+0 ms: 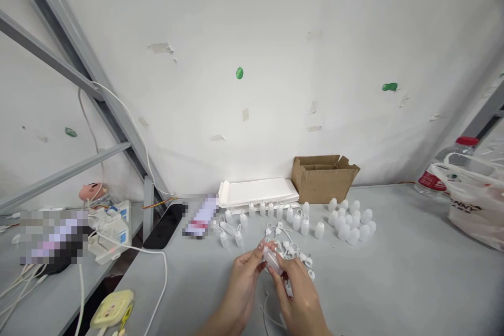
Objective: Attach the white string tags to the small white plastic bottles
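Both my hands meet low in the middle of the view over a grey table (394, 283). My left hand (242, 286) and my right hand (299, 294) pinch one small white plastic bottle (272, 261) between their fingertips. Just beyond lies a heap of small white caps with tethers (289, 249). A row of capped small bottles (271, 211) stands behind it. A cluster of uncapped white bottles (352, 223) stands to the right.
An open cardboard box (323, 177) and a stack of white sheets (258, 191) sit by the wall. A plastic bag (478, 205) and a red-capped water bottle (444, 168) are at the right. Cables, a white device (112, 231) and a yellow power strip (112, 310) lie at the left.
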`<state>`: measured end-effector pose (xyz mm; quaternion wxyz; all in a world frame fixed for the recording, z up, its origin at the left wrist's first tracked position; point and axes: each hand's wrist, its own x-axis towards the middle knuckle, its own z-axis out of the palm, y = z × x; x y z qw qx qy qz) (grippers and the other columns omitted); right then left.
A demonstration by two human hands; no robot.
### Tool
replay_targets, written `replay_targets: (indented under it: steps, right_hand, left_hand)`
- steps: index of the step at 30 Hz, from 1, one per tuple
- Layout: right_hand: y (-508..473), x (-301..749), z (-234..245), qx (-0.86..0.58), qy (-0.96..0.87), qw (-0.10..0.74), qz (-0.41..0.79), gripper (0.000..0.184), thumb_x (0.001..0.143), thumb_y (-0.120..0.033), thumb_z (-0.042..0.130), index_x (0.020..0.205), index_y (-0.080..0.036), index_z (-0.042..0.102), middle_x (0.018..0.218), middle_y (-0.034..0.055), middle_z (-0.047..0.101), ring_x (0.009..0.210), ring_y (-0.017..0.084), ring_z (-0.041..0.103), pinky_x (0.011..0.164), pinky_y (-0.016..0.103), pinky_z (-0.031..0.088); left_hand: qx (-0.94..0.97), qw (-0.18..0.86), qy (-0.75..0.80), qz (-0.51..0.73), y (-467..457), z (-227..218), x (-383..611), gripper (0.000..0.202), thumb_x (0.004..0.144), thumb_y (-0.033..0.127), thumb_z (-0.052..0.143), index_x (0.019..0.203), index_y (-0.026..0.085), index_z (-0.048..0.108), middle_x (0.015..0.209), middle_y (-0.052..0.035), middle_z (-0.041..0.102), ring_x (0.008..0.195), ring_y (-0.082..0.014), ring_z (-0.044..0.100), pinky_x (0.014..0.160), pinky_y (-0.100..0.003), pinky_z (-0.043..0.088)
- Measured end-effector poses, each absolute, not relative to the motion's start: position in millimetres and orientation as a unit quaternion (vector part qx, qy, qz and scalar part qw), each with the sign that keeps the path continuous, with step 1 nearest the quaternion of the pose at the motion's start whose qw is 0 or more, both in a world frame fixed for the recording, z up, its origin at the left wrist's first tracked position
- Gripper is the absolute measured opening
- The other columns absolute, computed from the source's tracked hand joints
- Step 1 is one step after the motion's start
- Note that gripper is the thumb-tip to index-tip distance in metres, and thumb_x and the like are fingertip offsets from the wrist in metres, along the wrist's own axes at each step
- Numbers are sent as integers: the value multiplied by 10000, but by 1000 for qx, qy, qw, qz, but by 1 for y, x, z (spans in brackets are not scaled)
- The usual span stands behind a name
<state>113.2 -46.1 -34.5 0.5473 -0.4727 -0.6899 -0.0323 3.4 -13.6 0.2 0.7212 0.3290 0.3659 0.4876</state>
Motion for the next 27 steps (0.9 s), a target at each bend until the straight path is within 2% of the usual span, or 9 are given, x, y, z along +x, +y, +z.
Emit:
replay_targets:
  steps: [7, 12, 16, 19, 23, 27]
  right_hand:
    - [-44, 115, -41, -479, -692, 539, -28, 233, 853, -129, 476, 1075, -183, 517, 749, 55, 591, 626, 173, 533, 558, 297, 464]
    - [-42, 115, -42, -483, -693, 534, -37, 193, 872, -147, 452, 1052, -162, 520, 734, 49, 581, 617, 159, 536, 565, 282, 469]
    - [-43, 115, -40, -491, -693, 528, -12, 176, 879, -167, 442, 1033, -160, 527, 706, 41, 567, 580, 151, 530, 549, 276, 473]
    - [-44, 114, -42, -479, -707, 521, -2, 200, 875, -165, 447, 1063, -166, 517, 725, 45, 582, 584, 154, 535, 554, 283, 477]
    - [-47, 112, -45, -461, -725, 511, -31, 237, 867, -148, 455, 1097, -169, 509, 789, 72, 620, 691, 191, 575, 610, 312, 482]
    - [-46, 111, -44, -453, -724, 517, -55, 233, 864, -127, 450, 1088, -154, 508, 818, 87, 625, 706, 195, 567, 622, 318, 480]
  left_hand:
    - [293, 743, 378, 468, -13, 2, 5, 315, 650, 392, 695, 813, 123, 715, 879, -120, 682, 889, -213, 566, 783, -295, 411]
    - [305, 734, 402, 454, -14, 5, 4, 353, 595, 394, 729, 829, 128, 720, 878, -123, 692, 953, -248, 560, 819, -309, 399]
    - [314, 711, 418, 470, -13, 5, 3, 379, 628, 438, 690, 824, 115, 717, 874, -131, 694, 927, -252, 578, 831, -326, 393]
    - [313, 698, 432, 477, -10, 5, 1, 391, 644, 469, 663, 759, 98, 711, 837, -138, 695, 888, -253, 592, 796, -323, 402]
    - [324, 647, 471, 504, -11, 5, 1, 332, 602, 447, 697, 596, 116, 669, 762, -116, 698, 850, -249, 598, 749, -299, 409]
    - [302, 641, 473, 523, -16, 1, 5, 319, 611, 437, 689, 635, 119, 680, 759, -103, 699, 850, -244, 599, 773, -304, 423]
